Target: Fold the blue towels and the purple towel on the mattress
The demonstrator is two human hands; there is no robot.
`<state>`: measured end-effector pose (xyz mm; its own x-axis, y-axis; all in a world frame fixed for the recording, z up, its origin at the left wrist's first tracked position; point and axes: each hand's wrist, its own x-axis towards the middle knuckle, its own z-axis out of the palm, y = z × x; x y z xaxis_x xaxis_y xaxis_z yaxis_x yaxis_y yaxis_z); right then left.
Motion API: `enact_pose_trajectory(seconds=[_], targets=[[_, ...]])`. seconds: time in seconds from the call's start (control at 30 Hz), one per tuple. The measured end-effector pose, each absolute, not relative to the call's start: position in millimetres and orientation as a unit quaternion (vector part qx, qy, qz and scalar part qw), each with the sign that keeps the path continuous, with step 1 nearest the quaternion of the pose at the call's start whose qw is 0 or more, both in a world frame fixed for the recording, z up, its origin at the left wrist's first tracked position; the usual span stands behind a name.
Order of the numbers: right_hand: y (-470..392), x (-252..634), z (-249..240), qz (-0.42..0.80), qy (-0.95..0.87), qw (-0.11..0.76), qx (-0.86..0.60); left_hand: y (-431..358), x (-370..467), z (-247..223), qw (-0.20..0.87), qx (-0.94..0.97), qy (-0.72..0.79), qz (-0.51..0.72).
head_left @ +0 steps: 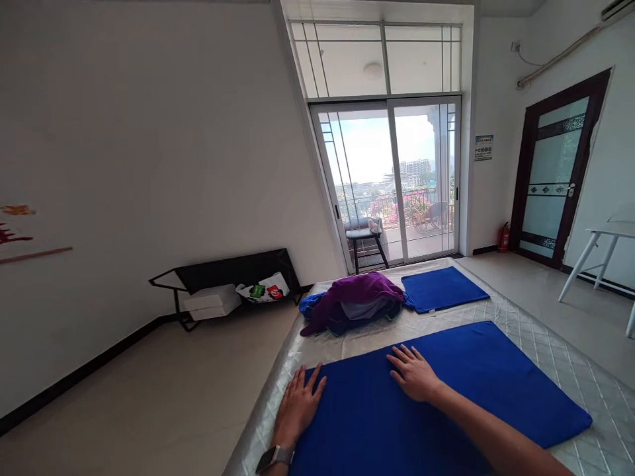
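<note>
A large blue cloth [476, 377] lies spread flat on the quilted mattress [555, 354]. My left hand [297, 404], with a watch [276, 457] at the wrist, rests at the cloth's far left corner, fingers spread. Farther right, my right hand [413, 373] lies flat on the cloth close to its far edge, fingers also apart. Beyond the hands sits a crumpled heap of purple cloth [364, 291] with blue and grey fabric beneath. To the heap's right is a smaller folded blue cloth [444, 288] with a pale tag on its near edge.
A low black rack [233, 271] by the left wall bears white boxes [211, 301] and a printed bag [262, 291]. A stool [364, 236] stands near the sliding glass door [421, 172]. At right are a fire extinguisher [503, 238], a dark-framed door [560, 172] and white-legged furniture [585, 264].
</note>
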<state>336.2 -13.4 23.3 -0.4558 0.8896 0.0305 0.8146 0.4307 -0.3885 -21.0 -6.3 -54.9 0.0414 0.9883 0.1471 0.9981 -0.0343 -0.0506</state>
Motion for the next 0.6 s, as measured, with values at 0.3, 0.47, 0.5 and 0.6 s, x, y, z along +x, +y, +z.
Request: enact_pose_trajectory(seconds=[0.3, 0.47, 0.5, 0.6], targets=[[12, 487, 24, 0.104, -0.756, 0.069, -0.643, -7, -34, -49, 0.028, -0.705, -0.708, 0.020], [20, 551, 20, 0.058, -0.695, 0.078, -0.713, -10, -27, -27, 0.030, -0.706, -0.699, 0.105], [20, 553, 18, 0.054, -0.692, 0.085, -0.715, -9, -26, -24, 0.031, -0.708, -0.695, 0.124], [21, 552, 14, 0.050, -0.677, 0.097, -0.728, -8, -21, -16, 0.025, -0.714, -0.683, 0.153]])
